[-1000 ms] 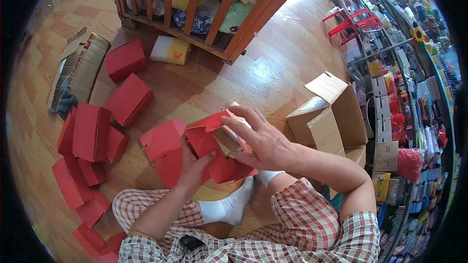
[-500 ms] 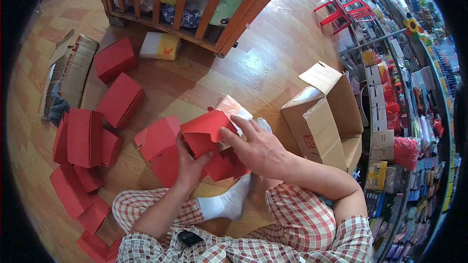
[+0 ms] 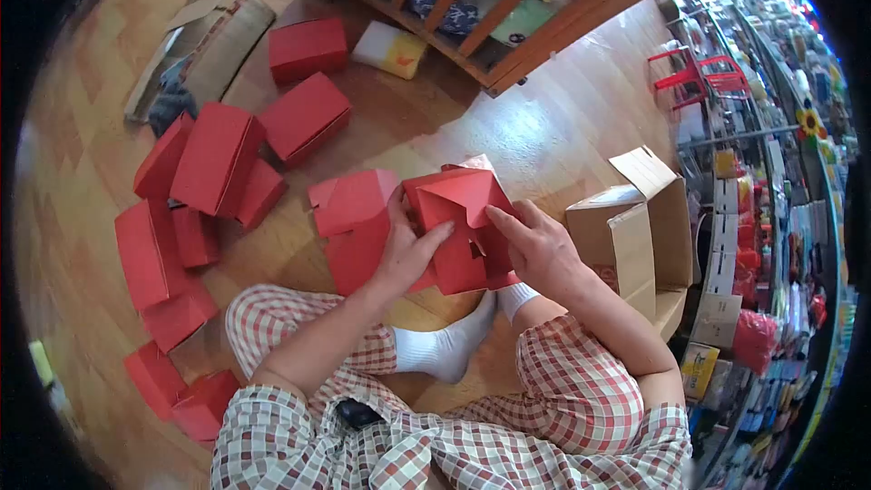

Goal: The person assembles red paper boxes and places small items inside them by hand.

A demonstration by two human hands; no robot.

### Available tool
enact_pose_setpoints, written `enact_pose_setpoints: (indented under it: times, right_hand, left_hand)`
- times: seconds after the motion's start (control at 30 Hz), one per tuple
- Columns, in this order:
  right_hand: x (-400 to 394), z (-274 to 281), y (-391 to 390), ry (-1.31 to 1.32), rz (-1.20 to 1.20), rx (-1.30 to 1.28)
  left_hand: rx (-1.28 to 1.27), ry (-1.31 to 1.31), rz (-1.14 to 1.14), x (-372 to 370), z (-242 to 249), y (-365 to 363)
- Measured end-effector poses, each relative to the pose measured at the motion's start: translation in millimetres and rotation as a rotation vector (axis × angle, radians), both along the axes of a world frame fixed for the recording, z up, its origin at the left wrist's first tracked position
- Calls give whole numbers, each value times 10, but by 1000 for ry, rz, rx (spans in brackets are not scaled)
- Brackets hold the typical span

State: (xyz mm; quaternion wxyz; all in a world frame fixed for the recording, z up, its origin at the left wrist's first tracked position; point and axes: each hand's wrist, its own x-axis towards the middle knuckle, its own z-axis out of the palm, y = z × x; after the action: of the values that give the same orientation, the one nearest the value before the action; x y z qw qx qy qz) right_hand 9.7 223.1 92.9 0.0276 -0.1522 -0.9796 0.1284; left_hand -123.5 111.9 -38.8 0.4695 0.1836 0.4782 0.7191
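Note:
In front of me a red cardboard box is held up, partly folded, its flaps loose at the near end. My left hand is closed on its left side, with the thumb lying across the near flap. My right hand grips a flap at the right edge between thumb and fingers. Left of my left hand, a flat red cardboard blank lies on the floor. Behind the held box, the edge of a pale packet shows; most of it is hidden.
Several folded red boxes lie piled on the floor to my left. Farther back are an opened carton, a yellow-white packet and a slatted wooden crib. An open brown carton and stocked shelves stand to my right.
The view has shifted, so the surroundings sit farther right. The red box is now turned with its flaps toward me, and my right hand has moved from its top to the right-side flap.

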Motion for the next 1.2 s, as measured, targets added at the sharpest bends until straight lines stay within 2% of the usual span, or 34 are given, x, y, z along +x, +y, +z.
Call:
enact_pose_setpoints:
  times: [0.13,0.23,0.37,0.43,0.53,0.63,0.7,0.8,0.9,0.97,1.03,1.1,1.2]
  right_hand:
    - [-2,46,-35,-21,7,35]
    - [-22,20,-40,-44,5,81]
    - [17,-58,-45,-154,-8,113]
    - [37,-92,-44,-139,93,142]
    - [36,-74,-87,-136,121,125]
    - [64,-99,-49,-65,39,-13]
    - [137,-21,-6,-74,21,14]
    - [145,101,10,-255,60,20]
    - [178,14,0,-271,110,130]
    - [154,-32,-4,-246,118,166]
    - [125,-64,-2,-31,98,222]
    - [104,-36,-11,-15,101,210]
    - [107,-45,-13,17,98,181]
  left_hand:
    - [-5,-81,-7,-21,89,-3]
    - [-9,38,5,0,-22,-3]
    - [35,-179,11,-10,53,5]
    - [13,-284,-1,-46,125,3]
    - [-127,-402,-49,-79,221,-2]
    - [-87,-331,-12,-42,87,4]
    - [-94,-220,-8,-65,95,7]
    - [-120,-145,54,-110,11,43]
    - [-177,-160,111,-179,84,54]
    - [-173,-128,109,-196,23,64]
    - [-171,-100,105,-171,10,50]
    - [-264,-219,23,-145,221,6]
    - [-262,-272,-78,-134,122,13]
